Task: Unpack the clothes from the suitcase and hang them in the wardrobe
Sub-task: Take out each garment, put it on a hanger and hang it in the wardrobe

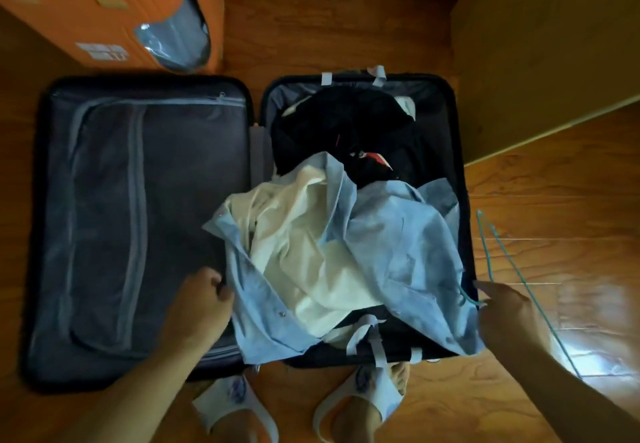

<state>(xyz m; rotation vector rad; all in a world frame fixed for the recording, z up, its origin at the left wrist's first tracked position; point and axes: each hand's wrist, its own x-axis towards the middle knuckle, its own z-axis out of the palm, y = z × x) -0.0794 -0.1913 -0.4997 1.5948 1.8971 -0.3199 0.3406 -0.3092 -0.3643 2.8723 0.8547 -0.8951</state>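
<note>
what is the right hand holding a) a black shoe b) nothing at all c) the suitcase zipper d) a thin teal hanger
d, the right hand pinches a thin teal hanger at the right edge of the suitcase, just past the light blue shirt, while the left hand grips the shirt's other side.
</note>
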